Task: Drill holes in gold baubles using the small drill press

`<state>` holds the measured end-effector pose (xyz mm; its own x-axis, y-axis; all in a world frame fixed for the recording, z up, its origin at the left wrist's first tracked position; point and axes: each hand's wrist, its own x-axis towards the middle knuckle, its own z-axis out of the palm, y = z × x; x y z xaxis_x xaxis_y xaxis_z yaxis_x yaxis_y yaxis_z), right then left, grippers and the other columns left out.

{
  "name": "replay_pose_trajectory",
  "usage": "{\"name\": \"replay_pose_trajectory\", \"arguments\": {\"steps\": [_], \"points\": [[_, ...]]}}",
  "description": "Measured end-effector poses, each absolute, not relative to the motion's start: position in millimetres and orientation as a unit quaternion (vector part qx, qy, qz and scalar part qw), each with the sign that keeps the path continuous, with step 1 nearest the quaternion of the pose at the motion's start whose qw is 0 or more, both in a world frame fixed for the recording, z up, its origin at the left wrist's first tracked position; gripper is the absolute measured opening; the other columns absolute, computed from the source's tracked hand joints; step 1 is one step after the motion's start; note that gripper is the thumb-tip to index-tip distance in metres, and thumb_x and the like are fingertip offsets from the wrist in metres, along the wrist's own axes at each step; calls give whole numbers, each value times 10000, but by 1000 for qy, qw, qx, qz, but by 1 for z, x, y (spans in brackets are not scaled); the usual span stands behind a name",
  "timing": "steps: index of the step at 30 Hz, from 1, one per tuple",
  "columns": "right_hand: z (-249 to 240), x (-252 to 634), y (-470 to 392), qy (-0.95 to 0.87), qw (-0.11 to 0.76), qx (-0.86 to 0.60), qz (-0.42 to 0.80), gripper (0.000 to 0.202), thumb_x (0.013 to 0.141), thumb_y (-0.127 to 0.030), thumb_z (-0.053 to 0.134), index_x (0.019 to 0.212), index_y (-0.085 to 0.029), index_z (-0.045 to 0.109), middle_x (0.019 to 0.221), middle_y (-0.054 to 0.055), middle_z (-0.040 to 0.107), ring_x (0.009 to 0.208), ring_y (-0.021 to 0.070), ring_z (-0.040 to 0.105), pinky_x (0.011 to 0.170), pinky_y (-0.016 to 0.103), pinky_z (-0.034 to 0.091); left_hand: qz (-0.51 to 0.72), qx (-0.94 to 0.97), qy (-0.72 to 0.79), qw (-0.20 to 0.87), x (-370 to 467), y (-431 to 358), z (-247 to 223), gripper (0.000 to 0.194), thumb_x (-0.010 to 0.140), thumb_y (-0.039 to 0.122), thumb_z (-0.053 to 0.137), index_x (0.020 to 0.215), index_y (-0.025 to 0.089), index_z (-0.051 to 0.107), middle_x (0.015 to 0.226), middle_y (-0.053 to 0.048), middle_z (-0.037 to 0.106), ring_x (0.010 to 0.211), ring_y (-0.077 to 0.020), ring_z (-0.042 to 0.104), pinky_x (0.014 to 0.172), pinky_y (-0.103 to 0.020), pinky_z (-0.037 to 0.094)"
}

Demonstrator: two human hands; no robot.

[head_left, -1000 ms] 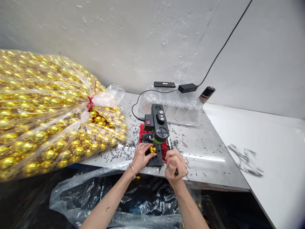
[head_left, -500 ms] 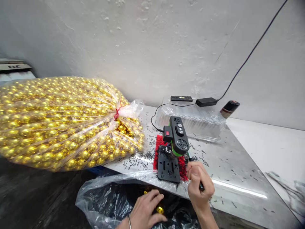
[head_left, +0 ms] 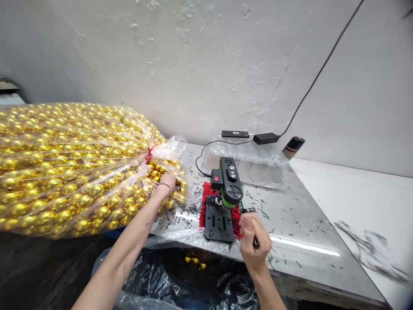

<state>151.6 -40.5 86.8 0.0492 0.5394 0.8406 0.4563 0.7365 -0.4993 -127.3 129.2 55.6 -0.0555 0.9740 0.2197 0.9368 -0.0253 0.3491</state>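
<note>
My left hand [head_left: 168,181] reaches into a torn opening in the clear plastic bag [head_left: 80,172], which is packed with shiny gold balls [head_left: 155,172]. Its fingers are hidden among them, so their closure does not show. My right hand [head_left: 254,236] is wrapped around a black handle [head_left: 256,242] whose thin, pale green shaft runs toward a small black-and-green machine [head_left: 230,183]. This machine stands on a slotted black base plate [head_left: 219,230], over a red mat [head_left: 205,202]. Several gold balls [head_left: 195,261] lie in the dark plastic-lined bin [head_left: 155,275] below the table edge.
Short black bits litter the metal table [head_left: 300,215]. Behind the machine, a clear plastic tray [head_left: 258,168] bears a black power adapter [head_left: 266,138] and a flat black object [head_left: 235,134]. A dark-capped can [head_left: 293,146] leans there. White cloth [head_left: 371,249] lies at right.
My left hand has moved from above the bin up and left into the bag's opening. My right hand keeps its hold on the handle. The view has shifted slightly right.
</note>
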Motion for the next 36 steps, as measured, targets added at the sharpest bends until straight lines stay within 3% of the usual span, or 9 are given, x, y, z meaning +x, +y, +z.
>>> {"name": "replay_pose_trajectory", "arguments": {"steps": [6, 10, 12, 14, 18, 21, 26, 32, 36], "points": [[89, 151, -41, -689, 622, -371, 21, 269, 906, -32, 401, 702, -206, 425, 671, -3, 480, 615, 113, 476, 543, 260, 361, 121, 645, 741, 142, -124, 132, 76, 321, 932, 331, 602, 1201, 154, 596, 1215, -98, 618, 1043, -224, 629, 886, -448, 543], [90, 151, -41, -695, 615, -372, 11, 271, 909, -40, 397, 699, -209, 421, 661, -3, 489, 618, 116, 485, 547, 258, 370, 136, 632, 744, 169, -136, 104, 99, 311, 820, 244, 723, 1066, 66, 656, 990, -112, 707, 1000, -277, 660, 906, -463, 516], [90, 151, -42, -696, 615, -371, 9, 270, 910, -46, 398, 697, -210, 424, 662, 0, 497, 616, 118, 486, 540, 255, 371, 187, 623, 731, 207, -141, 79, 105, 387, 831, 290, 705, 1154, 84, 642, 975, -101, 727, 972, -269, 675, 876, -421, 529], [91, 150, -42, -693, 619, -370, 13, 277, 913, -53, 393, 688, -213, 422, 649, 0, 493, 617, 123, 492, 537, 257, 373, 323, 570, 684, 321, -139, 49, 103, 442, 856, 366, 672, 1243, 158, 618, 1085, -84, 723, 987, -224, 674, 874, -364, 537], [93, 149, -42, -686, 624, -374, 23, 300, 919, -64, 385, 661, -217, 406, 631, -3, 477, 624, 130, 499, 550, 267, 376, 499, 372, 515, 590, -98, -1, 72, 431, 724, 338, 788, 1110, 179, 680, 1003, -67, 734, 855, -179, 693, 833, -326, 559], [95, 149, -42, -687, 621, -377, 25, 306, 917, -60, 391, 654, -216, 401, 628, -5, 472, 631, 129, 500, 563, 268, 380, 517, 295, 462, 658, -49, -14, 41, 419, 658, 310, 827, 1023, 176, 672, 937, -53, 734, 793, -164, 694, 800, -307, 559], [96, 152, -44, -697, 602, -388, 29, 282, 920, -68, 393, 680, -207, 448, 654, 4, 511, 627, 124, 511, 554, 258, 393, 496, 399, 506, 581, 2, -6, 5, 508, 663, 403, 805, 1104, 184, 680, 978, -63, 736, 927, -205, 669, 854, -322, 514], [95, 152, -45, -698, 600, -390, 18, 288, 914, -57, 401, 671, -204, 453, 662, 4, 519, 625, 117, 512, 547, 251, 391, 468, 559, 569, 381, 12, 2, -15, 381, 746, 397, 734, 1091, 238, 728, 926, -48, 719, 915, -227, 631, 897, -387, 479], [94, 153, -45, -698, 602, -387, 25, 289, 911, -54, 401, 671, -207, 453, 658, 5, 516, 633, 122, 517, 545, 254, 393, 450, 620, 563, 312, 13, 0, -18, 333, 780, 372, 720, 1087, 244, 721, 904, -46, 714, 879, -230, 637, 895, -416, 480]]}}
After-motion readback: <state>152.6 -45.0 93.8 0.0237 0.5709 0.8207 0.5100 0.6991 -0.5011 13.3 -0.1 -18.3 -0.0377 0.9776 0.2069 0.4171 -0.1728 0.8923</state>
